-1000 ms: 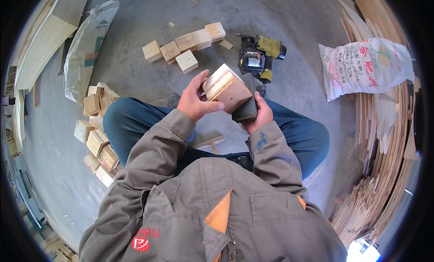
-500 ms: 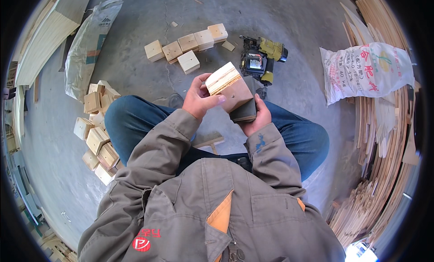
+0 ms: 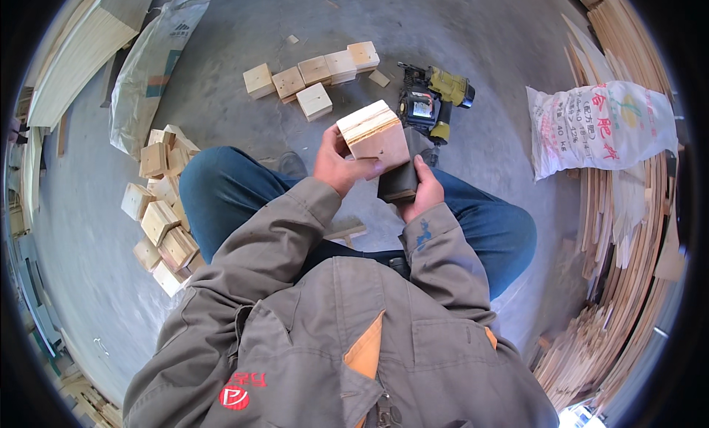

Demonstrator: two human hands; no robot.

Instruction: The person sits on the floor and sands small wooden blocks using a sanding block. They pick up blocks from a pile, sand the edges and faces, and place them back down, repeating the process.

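Observation:
Above my lap, my left hand (image 3: 340,164) grips a pale wooden block (image 3: 377,144), fingers on its far left side and thumb across its near face. Layered edges show along the block's side, and a small dark spot marks the near face. My right hand (image 3: 423,192) is closed around a dark-faced block (image 3: 397,184) that looks like a sanding block. It sits just under and to the right of the wooden block, against or very near its lower side; exact contact is hidden. Part of the right hand's fingers is out of sight behind the dark block.
Several wooden blocks (image 3: 314,71) stand on the floor ahead, beside a green and black nail gun (image 3: 428,103). More blocks (image 3: 160,221) are heaped by my left knee. A white sack (image 3: 602,129) lies over stacked wood strips (image 3: 620,280) at right; another sack (image 3: 151,77) is far left.
The wooden block has turned slightly in my left hand, and the dark block's face has tilted more toward me. Both hands keep their hold. The whole view has shifted a little.

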